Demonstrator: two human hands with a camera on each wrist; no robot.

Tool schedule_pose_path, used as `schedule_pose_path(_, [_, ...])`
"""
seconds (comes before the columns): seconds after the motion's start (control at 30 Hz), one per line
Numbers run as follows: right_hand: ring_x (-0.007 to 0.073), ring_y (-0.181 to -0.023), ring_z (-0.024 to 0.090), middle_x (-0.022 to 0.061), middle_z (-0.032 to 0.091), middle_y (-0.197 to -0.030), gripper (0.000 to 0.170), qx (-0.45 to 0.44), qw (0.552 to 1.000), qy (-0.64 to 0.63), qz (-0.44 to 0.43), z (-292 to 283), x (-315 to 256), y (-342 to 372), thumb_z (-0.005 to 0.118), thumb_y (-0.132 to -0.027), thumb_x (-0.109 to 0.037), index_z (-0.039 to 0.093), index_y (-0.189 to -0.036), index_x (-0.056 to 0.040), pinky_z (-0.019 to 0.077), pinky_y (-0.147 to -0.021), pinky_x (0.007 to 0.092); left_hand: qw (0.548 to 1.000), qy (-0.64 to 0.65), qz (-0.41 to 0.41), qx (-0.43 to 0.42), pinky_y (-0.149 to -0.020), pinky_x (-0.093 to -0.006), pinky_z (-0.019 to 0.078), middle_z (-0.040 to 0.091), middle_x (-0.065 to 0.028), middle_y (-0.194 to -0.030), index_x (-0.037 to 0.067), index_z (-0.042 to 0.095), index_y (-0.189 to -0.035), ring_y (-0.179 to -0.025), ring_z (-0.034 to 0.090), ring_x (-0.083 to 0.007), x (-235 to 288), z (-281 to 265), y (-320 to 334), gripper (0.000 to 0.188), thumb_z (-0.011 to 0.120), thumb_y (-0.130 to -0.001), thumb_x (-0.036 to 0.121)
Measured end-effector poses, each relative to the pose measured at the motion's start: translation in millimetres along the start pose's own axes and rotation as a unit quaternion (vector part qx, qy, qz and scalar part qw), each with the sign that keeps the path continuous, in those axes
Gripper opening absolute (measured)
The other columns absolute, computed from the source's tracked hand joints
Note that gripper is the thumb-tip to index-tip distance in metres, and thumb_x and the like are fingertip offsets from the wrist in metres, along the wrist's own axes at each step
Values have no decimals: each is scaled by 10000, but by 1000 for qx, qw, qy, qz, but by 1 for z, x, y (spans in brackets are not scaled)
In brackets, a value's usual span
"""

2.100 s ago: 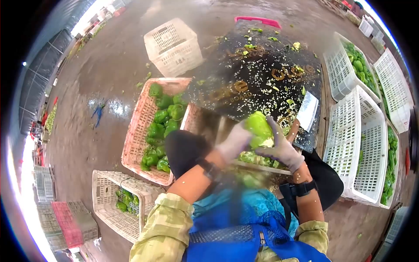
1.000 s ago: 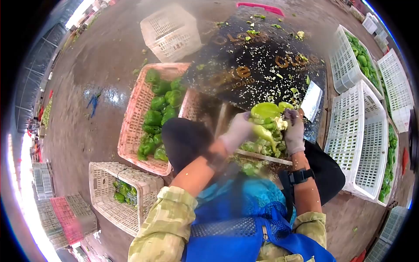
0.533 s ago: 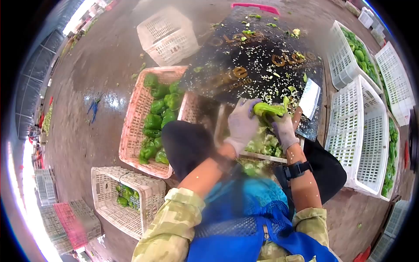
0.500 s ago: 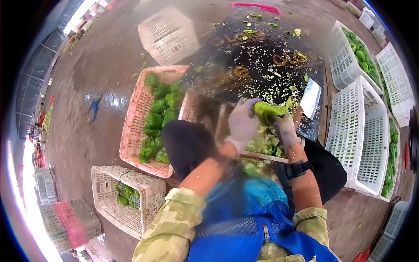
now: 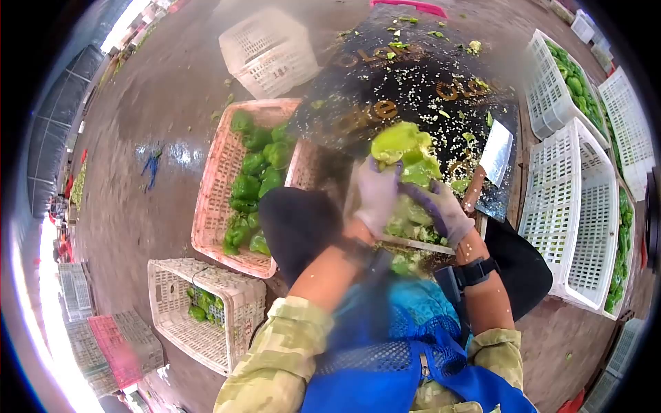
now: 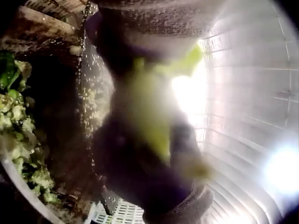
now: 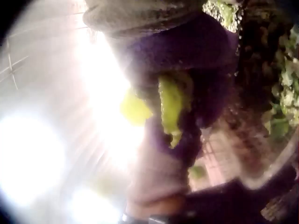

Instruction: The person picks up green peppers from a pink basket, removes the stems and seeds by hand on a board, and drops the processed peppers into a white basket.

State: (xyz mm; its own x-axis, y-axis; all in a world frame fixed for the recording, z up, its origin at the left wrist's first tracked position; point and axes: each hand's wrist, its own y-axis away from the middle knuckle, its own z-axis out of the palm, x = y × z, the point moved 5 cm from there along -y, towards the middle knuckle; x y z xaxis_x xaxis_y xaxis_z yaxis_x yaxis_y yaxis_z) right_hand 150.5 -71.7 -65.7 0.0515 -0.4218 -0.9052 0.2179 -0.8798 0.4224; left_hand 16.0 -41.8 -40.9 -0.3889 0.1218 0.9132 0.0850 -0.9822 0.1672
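Both hands wear pale gloves with purple on the fingers and palms. Over the near edge of the black board (image 5: 413, 89), my left hand (image 5: 377, 193) grips a split light-green bell pepper (image 5: 403, 144) from its left side. My right hand (image 5: 444, 212) pinches the pepper's lower right part, its fingers reaching across toward the left hand. In the right wrist view a torn pepper strip (image 7: 171, 105) shows between the gloved fingers. Under the hands lies a crate of pepper cores and scraps (image 5: 406, 224). A cleaver (image 5: 496, 155) with a wooden handle lies beside the right hand.
A pink crate (image 5: 206, 206) of whole green peppers stands at the left knee. A tipped white crate (image 5: 165, 303) holds several peppers, and another white crate (image 5: 268, 55) stands behind. White crates (image 5: 564, 213) line the right side. Seeds and scraps cover the board.
The whole pepper of two seconds ago is now split apart. Since half a second ago the pieces have turned upright, showing broad faces, and the right hand has shifted lower beneath them.
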Motion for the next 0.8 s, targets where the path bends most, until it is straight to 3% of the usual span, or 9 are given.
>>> schedule_pose_path(0.1, [233, -720, 613, 124, 655, -794, 411, 16, 962, 271, 7, -7, -15, 17, 651, -799, -295, 594, -1062, 15, 472, -684, 370, 985, -97, -140, 7, -567, -254, 499, 634, -91, -935, -54, 551, -1088, -679, 603, -125, -13, -13, -6, 350, 672, -773, 42])
schedule_pose_path(0.2, [366, -778, 618, 223, 632, -807, 432, 39, 851, 524, -20, -13, -27, 36, 618, -779, -336, 576, -1046, 1, 464, -723, 421, 981, -125, -150, -23, -491, -280, 510, 642, -108, -849, -46, 574, -1056, -598, 614, -170, -20, -16, -11, 313, 642, -762, 38])
schedule_pose_path(0.4, [321, -933, 626, 245, 628, -1021, 748, 97, 909, 405, 9, -45, -9, 46, 650, -789, -463, 410, -1312, 17, 461, -840, 390, 978, -110, -177, -9, -377, -265, 453, 650, -117, -751, -35, 625, -982, -451, 566, -149, -8, -40, -24, 246, 629, -741, 12])
schedule_pose_path(0.47, [335, -960, 617, 221, 560, -1178, 792, 177, 882, 412, -145, -44, 0, 31, 660, -797, -450, 325, -1371, -19, 461, -863, 371, 969, -147, -189, -51, -415, -239, 471, 655, -116, -817, -51, 587, -1057, -494, 587, -135, 4, -34, -16, 317, 650, -759, 39])
schedule_pose_path(0.53, [348, -965, 614, 235, 560, -1186, 831, 205, 903, 334, -178, -35, -19, 26, 654, -807, -431, 255, -1408, -19, 445, -893, 380, 953, -227, -183, -77, -429, -218, 473, 651, -97, -841, -42, 572, -1091, -512, 592, -127, 1, -26, -15, 341, 647, -772, 51])
schedule_pose_path(0.6, [349, -944, 622, 250, 593, -1129, 787, 191, 918, 334, -94, -16, -43, 22, 630, -821, -407, 264, -1403, -25, 436, -901, 400, 950, -256, -161, -84, -405, -219, 450, 617, -62, -790, -20, 574, -1059, -509, 567, -115, -11, -15, -6, 308, 656, -774, 64])
schedule_pose_path(0.63, [355, -887, 632, 227, 621, -1068, 606, 215, 887, 384, -139, -12, -42, 16, 599, -847, -368, 406, -1314, -32, 470, -830, 405, 948, -250, -176, -87, -398, -220, 443, 603, -52, -782, -14, 569, -1054, -507, 557, -112, -15, -10, 1, 306, 663, -776, 73])
schedule_pose_path(0.7, [375, -846, 630, 229, 622, -1043, 422, 202, 915, 334, -98, -22, -36, 7, 564, -872, -315, 524, -1169, -17, 484, -748, 419, 957, -179, -208, -95, -387, -227, 433, 587, -58, -799, -9, 549, -1064, -498, 537, -122, -14, -5, 13, 311, 655, -782, 66])
schedule_pose_path(0.8, [293, -753, 638, 163, 647, -1001, 288, 226, 913, 313, -133, -25, -26, 7, 534, -902, -229, 575, -1080, -6, 487, -669, 362, 954, -140, -246, -104, -397, -231, 435, 586, -69, -810, -12, 534, -1071, -505, 539, -130, -20, -8, 20, 281, 622, -809, 40])
